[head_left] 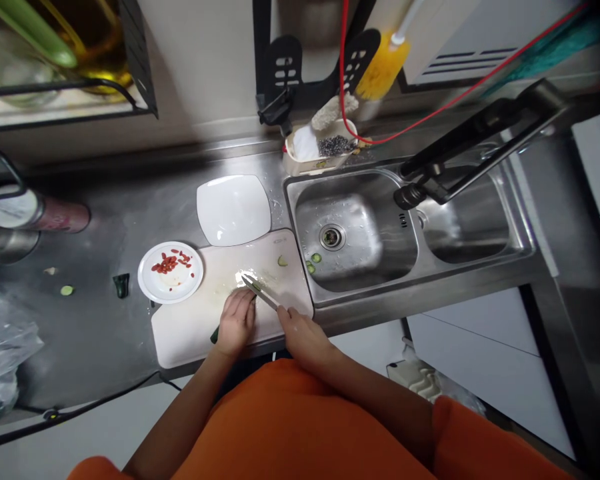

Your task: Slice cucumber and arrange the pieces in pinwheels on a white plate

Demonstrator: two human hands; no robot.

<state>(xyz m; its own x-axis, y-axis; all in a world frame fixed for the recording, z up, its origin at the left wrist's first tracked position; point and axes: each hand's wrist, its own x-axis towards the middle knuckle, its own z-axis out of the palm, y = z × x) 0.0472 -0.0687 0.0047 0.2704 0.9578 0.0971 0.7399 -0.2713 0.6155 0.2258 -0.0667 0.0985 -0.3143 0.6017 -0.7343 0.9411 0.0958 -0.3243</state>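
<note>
Left fingers (234, 311) curl over a dark green cucumber (215, 335) on a white cutting board (190, 337); right fingers (291, 319) close around a knife (260, 291)

Left to right: a plate of red berries (165, 293) overlaps the board's edge, a white square plate (234, 210) sits behind it, and green slices (313, 263) lie in the sink (365, 230)

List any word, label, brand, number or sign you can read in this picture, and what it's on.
Nothing reads clearly enough to quote.
Pink canister: lettering on its side, too blurred.
Its white end: faint print, illegible.
Cutting board: tiny mark near the top right corner, too small.
Sink caddy: small front mark, unreadable.
</note>
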